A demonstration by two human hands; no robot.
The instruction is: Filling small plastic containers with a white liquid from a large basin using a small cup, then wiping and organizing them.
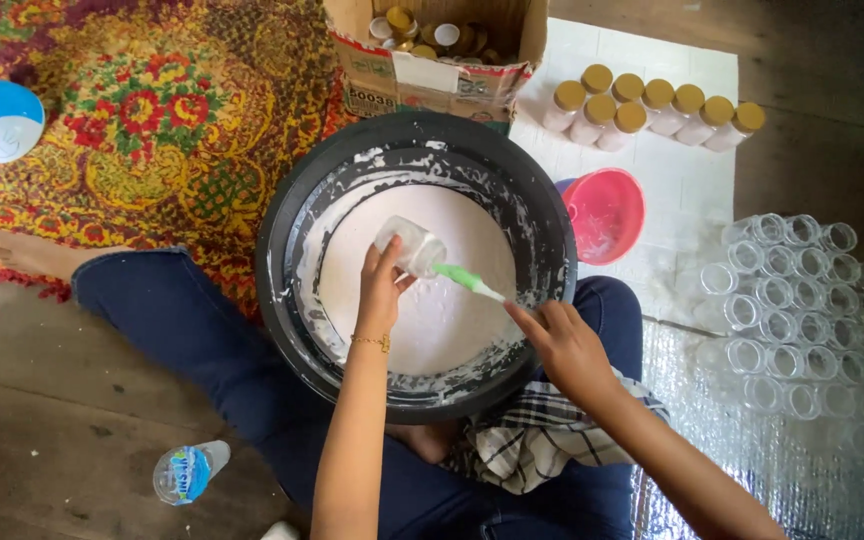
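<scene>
My left hand (381,287) grips a small clear jar (411,243), tilted on its side over a large black basin (282,220) filled with pale pinkish-white cream (432,320). My right hand (562,343) holds a green-and-white spatula (470,283) whose green tip reaches into the jar's mouth. Both hands hover above the cream. The basin rests between my crossed legs in dark blue trousers.
Several empty clear jars (802,320) stand at the right on a silvery mat. Filled jars with gold lids (652,110) lie behind on white sheet. A pink bowl (607,212), a cardboard box of lids (432,50), a water bottle (187,472), checked cloth (542,435), patterned rug.
</scene>
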